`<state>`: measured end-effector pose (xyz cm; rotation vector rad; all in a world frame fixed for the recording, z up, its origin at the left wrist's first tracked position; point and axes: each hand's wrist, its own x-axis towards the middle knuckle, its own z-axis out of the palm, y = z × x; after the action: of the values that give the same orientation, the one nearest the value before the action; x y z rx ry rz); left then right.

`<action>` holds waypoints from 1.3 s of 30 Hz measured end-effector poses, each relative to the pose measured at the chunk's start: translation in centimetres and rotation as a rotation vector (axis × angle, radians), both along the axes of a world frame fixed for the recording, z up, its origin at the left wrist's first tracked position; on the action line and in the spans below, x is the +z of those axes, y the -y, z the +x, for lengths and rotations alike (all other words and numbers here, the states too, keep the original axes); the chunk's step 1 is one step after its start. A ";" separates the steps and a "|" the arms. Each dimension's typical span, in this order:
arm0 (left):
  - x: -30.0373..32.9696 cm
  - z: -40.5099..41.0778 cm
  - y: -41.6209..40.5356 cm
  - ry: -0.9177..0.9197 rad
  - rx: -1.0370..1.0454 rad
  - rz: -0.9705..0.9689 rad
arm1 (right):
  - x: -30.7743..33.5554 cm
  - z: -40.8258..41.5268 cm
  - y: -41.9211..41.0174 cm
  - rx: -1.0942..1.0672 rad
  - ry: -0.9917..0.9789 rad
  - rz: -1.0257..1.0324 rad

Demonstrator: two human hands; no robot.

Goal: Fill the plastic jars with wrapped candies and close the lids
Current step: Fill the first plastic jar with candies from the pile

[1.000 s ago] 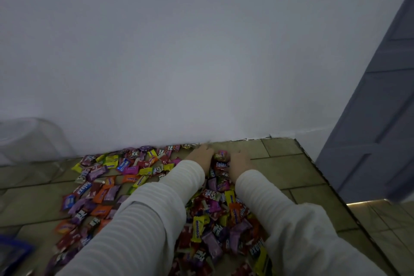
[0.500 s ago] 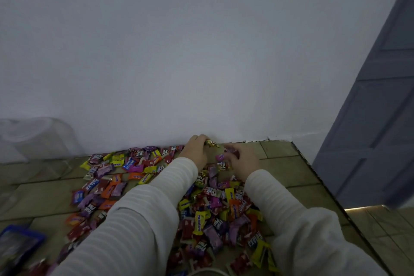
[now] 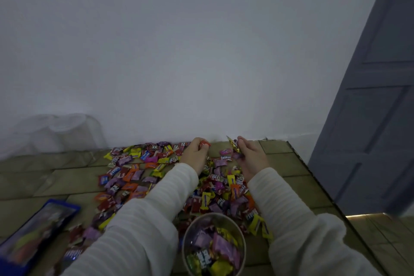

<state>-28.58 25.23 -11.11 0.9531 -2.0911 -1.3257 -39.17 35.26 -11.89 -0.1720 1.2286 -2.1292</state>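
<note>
Head view, tiled floor by a white wall [image 3: 201,51]. Far left, clear empty plastic jars [image 3: 60,134] stood against the wall, well apart from the work. Near left, a blue candy bag [image 3: 38,228] lay flat on the tiles. A wide scatter of wrapped candies [image 3: 134,174] ran from there across to the middle.

Left hand [image 3: 195,154]: fingers curled round a red-orange candy [image 3: 204,144], lifted off the floor at the far edge of the scatter. A second before, both hands had been pressed down into the heap, raking; now each had come up with a piece.

Open jar [image 3: 214,246] sat near the person, between the two white sleeves, partly filled with purple and yellow wrappers. It had not been in view a second ago; the head had tipped down enough to bring it in.

Right hand [image 3: 251,157]: fingertips pinched on a yellow-and-dark wrapped candy [image 3: 233,143], also raised. Grey door [image 3: 369,118] at far right.

Judgement: gathering was done for this handful, and the carry back to the jar looked next. No lid was in sight; filling seemed roughly midway for this jar.
</note>
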 end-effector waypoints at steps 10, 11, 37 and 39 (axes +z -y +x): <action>2.2 5.6 -4.1 -0.177 0.057 0.110 | 1.5 4.3 -3.0 0.046 0.359 -0.054; 2.4 6.1 -4.4 -0.192 0.063 0.103 | 1.4 4.6 -3.0 0.048 0.403 -0.073; 3.3 12.3 -13.5 -0.594 0.087 0.020 | 5.1 13.4 -8.1 0.062 -0.193 -0.057; 3.2 12.2 -13.5 -0.584 0.084 -0.004 | 5.0 14.1 -8.3 0.050 -0.214 -0.040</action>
<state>-16.35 38.77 -7.96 0.5508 -1.5884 -1.3531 -25.06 43.52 -6.90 -0.4535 1.2876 -2.1348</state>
